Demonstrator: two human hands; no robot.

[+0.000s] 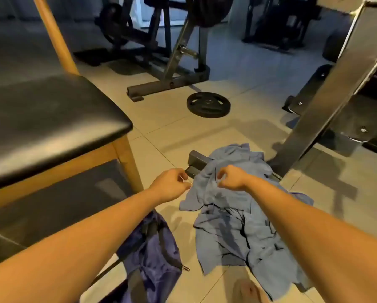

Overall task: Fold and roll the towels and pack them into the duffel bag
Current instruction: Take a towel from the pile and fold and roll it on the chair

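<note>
Head | crumpled towels [229, 217] | limp duffel bag [153, 250] | L hand [170, 185], R hand [232, 178] curled

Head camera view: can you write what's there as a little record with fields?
towels: blue, crumpled heap on the floor, unfolded
duffel bag: dark blue, limp on the floor, left of the towels
left hand: fingers curled, at the towels' edge; grip unclear
right hand: fingers curled, over the towels; grip unclear
weight plate: flat on the floor

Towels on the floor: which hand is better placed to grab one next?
Probably right. The right hand is directly above the crumpled towels; the left hand sits beside their edge, above bare tile.
</note>
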